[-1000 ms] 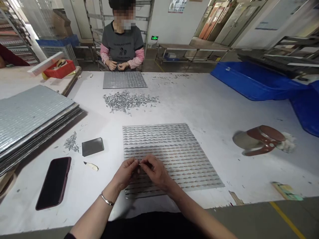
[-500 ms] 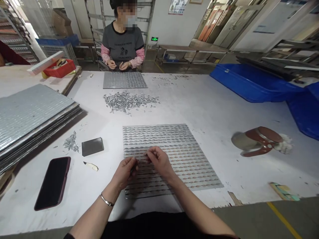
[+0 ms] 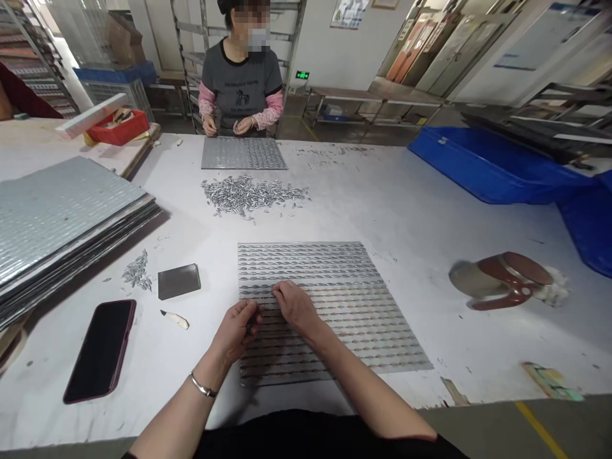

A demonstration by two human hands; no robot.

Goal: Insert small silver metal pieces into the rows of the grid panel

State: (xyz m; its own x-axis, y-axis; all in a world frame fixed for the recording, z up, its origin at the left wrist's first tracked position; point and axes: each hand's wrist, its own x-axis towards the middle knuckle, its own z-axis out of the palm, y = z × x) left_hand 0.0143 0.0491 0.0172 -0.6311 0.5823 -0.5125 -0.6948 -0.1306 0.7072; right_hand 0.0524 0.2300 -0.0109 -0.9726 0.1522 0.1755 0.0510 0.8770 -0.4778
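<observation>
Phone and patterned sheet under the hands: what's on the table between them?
In the head view, between the phone and the patterned sheet lie a small white scrap and, farther back, a dark grey plate; otherwise bare table.

The white surface (image 3: 411,210) carries a ribbed metal sheet (image 3: 354,299), a stack of sheets (image 3: 62,217), a phone (image 3: 100,349), a small dark plate (image 3: 178,281), loose metal pieces (image 3: 251,193), a second sheet (image 3: 243,153) and blue bins (image 3: 492,166).
</observation>
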